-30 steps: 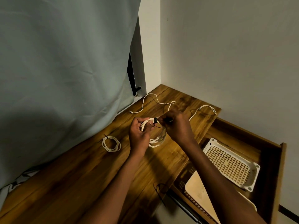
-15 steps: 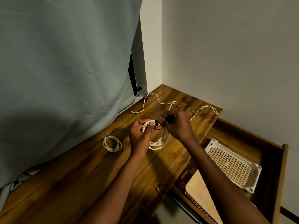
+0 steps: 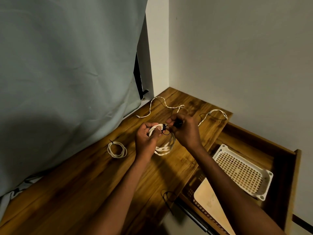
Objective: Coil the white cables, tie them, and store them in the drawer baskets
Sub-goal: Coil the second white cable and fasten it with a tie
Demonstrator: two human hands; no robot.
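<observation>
My left hand [image 3: 146, 140] grips a coiled white cable [image 3: 165, 147] held just above the wooden desk [image 3: 84, 184]. A black tie [image 3: 164, 129] wraps the top of the coil. My right hand [image 3: 183, 129] pinches the free end of that tie beside the coil. A second, smaller coil [image 3: 116, 149], tied with a black tie, lies on the desk to the left. Two loose white cables lie at the back: one [image 3: 159, 106] near the corner, another [image 3: 213, 116] by the right edge. In the open drawer [image 3: 277, 153] sit a white perforated basket [image 3: 240, 172] and a second one [image 3: 210, 206] closer to me.
A grey-green curtain [image 3: 67, 82] hangs along the desk's left side. White walls close the corner behind. A spare black tie [image 3: 167, 197] lies at the desk's front edge by the drawer.
The hands stay in the same spot on the coil; the black tie looks pulled tighter around the coil's top, its loop smaller. The camera shifted slightly.
</observation>
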